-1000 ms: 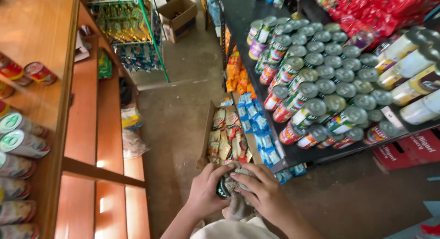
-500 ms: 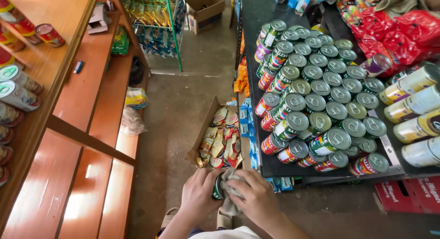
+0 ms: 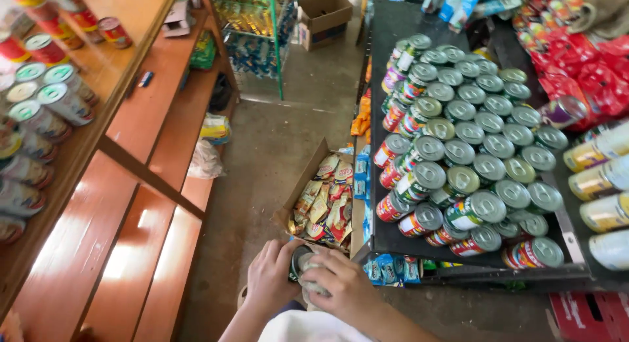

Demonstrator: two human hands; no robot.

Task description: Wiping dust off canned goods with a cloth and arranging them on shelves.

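Can clasped by both hands above concrete shop floor.

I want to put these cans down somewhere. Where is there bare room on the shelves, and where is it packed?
Free: the lower orange wooden shelves at left, below the rows of cans; also the dark shelf's far strip beyond the can block. Crowded: the block of green-lidded cans on the right, and the box of packets in front of both hands.
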